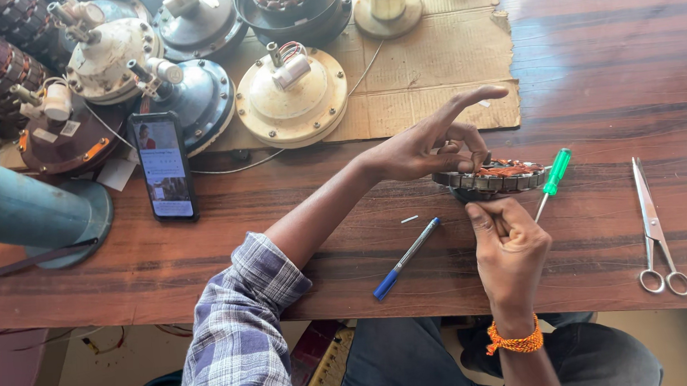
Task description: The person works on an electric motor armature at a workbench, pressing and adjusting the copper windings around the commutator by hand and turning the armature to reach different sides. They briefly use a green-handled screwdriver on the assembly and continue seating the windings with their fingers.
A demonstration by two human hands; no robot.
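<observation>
Bare wooden table [587, 63] beyond stator [490, 179]

Stator core [490, 179]: round, grey laminated metal ring, copper-orange windings on top. Lies flat on wooden table [587, 63], near front edge. Left hand [427, 145] and right hand [511, 247] grip rim from opposite sides.

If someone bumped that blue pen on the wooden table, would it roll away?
Probably a little: the slim blue pen looks round and lies free on the flat wooden table. It seems light and stiff, so a nudge could send it toward the near edge.
</observation>
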